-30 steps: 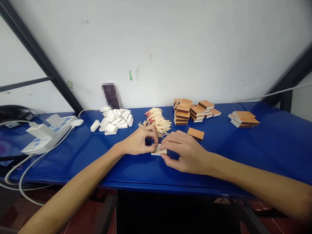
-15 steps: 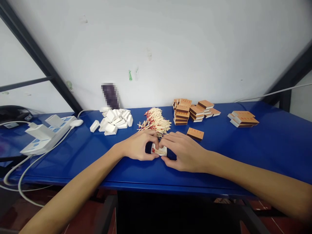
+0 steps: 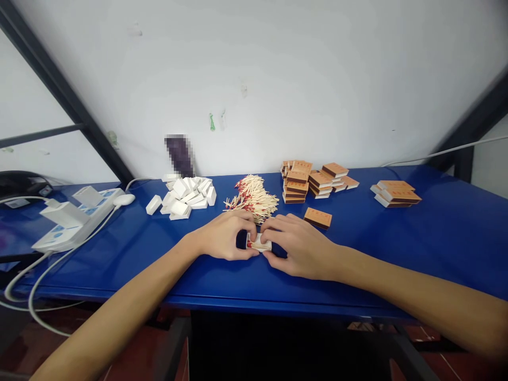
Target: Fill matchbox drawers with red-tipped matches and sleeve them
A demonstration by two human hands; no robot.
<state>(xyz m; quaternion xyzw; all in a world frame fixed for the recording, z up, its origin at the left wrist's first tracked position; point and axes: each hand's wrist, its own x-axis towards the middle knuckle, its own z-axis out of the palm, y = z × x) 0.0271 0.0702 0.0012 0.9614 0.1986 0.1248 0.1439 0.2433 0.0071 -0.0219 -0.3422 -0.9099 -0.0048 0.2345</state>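
A small white matchbox tray point(image 3: 259, 243) with red-tipped matches in it rests on the blue table point(image 3: 397, 248). My left hand point(image 3: 224, 235) pinches its left end with curled fingers. My right hand point(image 3: 296, 246) grips its right end, fingers bent over the top. Just behind them lies a loose heap of red-tipped matches point(image 3: 254, 196). A single orange matchbox sleeve point(image 3: 318, 217) lies to the right of my right hand.
A heap of white inner trays point(image 3: 186, 196) is at the back left. Stacks of orange matchboxes point(image 3: 313, 181) stand at the back middle, a smaller stack point(image 3: 396, 192) further right. A white power strip with cables point(image 3: 71, 217) occupies the left end.
Both hands have closed in on the tray, and the red match heads in it now show between my fingers.
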